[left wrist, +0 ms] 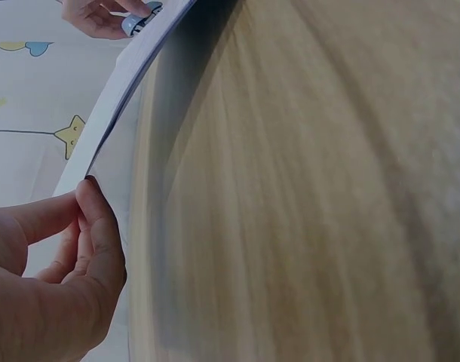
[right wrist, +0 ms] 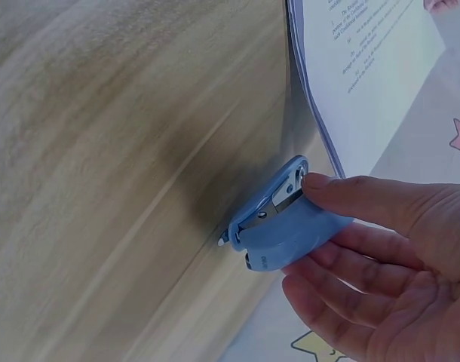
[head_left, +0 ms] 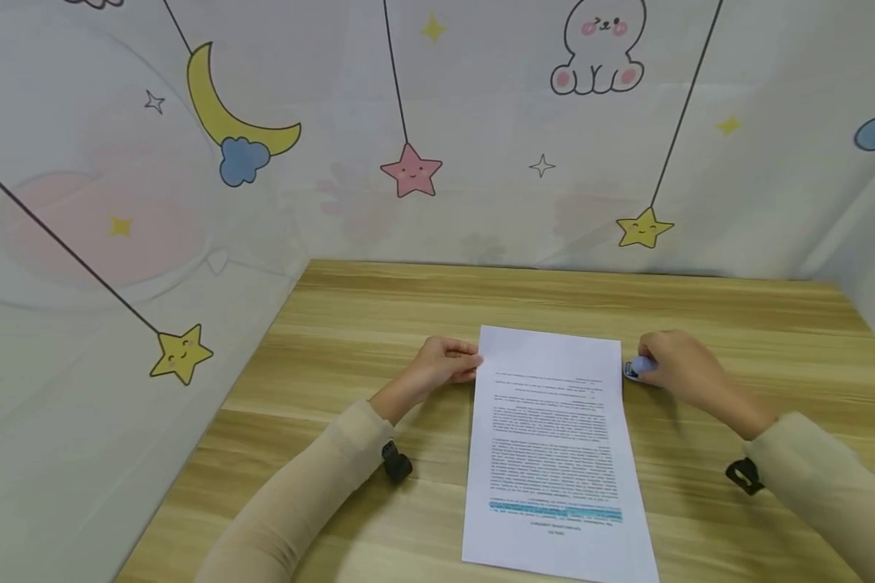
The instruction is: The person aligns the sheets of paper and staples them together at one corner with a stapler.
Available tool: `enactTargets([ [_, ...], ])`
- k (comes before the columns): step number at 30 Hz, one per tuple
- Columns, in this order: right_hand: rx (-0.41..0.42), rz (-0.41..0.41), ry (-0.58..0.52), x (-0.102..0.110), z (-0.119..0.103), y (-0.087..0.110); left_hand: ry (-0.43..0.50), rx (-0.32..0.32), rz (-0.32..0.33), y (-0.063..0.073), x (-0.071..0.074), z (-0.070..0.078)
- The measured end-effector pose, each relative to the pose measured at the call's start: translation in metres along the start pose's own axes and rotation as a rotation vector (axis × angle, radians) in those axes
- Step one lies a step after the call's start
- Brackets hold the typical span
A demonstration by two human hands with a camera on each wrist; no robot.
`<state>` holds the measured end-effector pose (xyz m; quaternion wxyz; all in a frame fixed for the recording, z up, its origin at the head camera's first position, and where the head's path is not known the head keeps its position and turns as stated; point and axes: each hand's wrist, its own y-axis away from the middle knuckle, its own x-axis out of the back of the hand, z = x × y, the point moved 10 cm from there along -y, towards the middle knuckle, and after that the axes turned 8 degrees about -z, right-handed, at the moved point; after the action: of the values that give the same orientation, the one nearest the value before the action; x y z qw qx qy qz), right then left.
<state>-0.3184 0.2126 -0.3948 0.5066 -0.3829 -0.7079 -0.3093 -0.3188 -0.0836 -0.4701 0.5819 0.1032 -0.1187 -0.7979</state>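
Printed sheets of paper, with a blue-highlighted line near the bottom, lie in the middle of the table, their text upside down in the head view. My left hand pinches their left edge between thumb and fingers; the left wrist view shows that edge lifted off the wood. In my right hand is a small blue stapler, gripped between thumb and fingers. The stapler stands just beside the right edge of the sheets, near their far corner. Metal parts show along the stapler's side in the right wrist view.
The wood-grain table reaches back to a white curtain printed with stars, a moon and a bear-like figure. Another stretch of the curtain borders the table's left side. A small black camera is strapped at my left wrist, another at my right.
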Motion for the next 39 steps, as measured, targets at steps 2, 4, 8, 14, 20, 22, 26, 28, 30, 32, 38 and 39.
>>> enactTargets([
  [2,0.001,0.003,0.005,-0.001,-0.002,-0.002,0.004,-0.001,-0.001,-0.001,0.0,0.0],
  [4,-0.007,0.0,0.003,-0.002,-0.002,-0.003,0.008,0.001,-0.001,-0.002,-0.001,-0.001],
  [8,-0.017,-0.01,-0.004,-0.004,-0.003,-0.006,0.009,0.006,0.003,-0.003,-0.001,-0.002],
  [14,-0.019,-0.01,-0.028,-0.005,-0.003,-0.009,0.019,0.014,0.008,-0.004,-0.001,-0.003],
  [20,-0.017,-0.002,-0.036,-0.005,-0.006,-0.013,0.023,0.017,0.019,-0.005,0.0,-0.004],
  [22,-0.018,0.001,-0.038,-0.006,-0.006,-0.014,0.021,0.018,0.025,-0.005,0.001,-0.004],
  [26,-0.008,0.005,-0.046,-0.006,-0.008,-0.016,0.024,0.022,0.035,-0.006,0.002,-0.005],
  [28,-0.004,0.005,-0.049,-0.006,-0.009,-0.018,0.024,0.025,0.037,-0.006,0.002,-0.005],
  [30,-0.004,0.001,-0.053,-0.006,-0.009,-0.019,0.024,0.03,0.039,-0.006,0.002,-0.006],
  [32,-0.009,-0.005,-0.057,-0.007,-0.009,-0.021,0.024,0.035,0.039,-0.006,0.002,-0.006],
  [38,-0.023,-0.02,-0.072,-0.011,-0.008,-0.025,0.015,0.046,0.034,-0.006,0.002,-0.009],
  [39,-0.027,-0.024,-0.073,-0.012,-0.008,-0.026,0.014,0.047,0.036,-0.006,0.003,-0.009],
])
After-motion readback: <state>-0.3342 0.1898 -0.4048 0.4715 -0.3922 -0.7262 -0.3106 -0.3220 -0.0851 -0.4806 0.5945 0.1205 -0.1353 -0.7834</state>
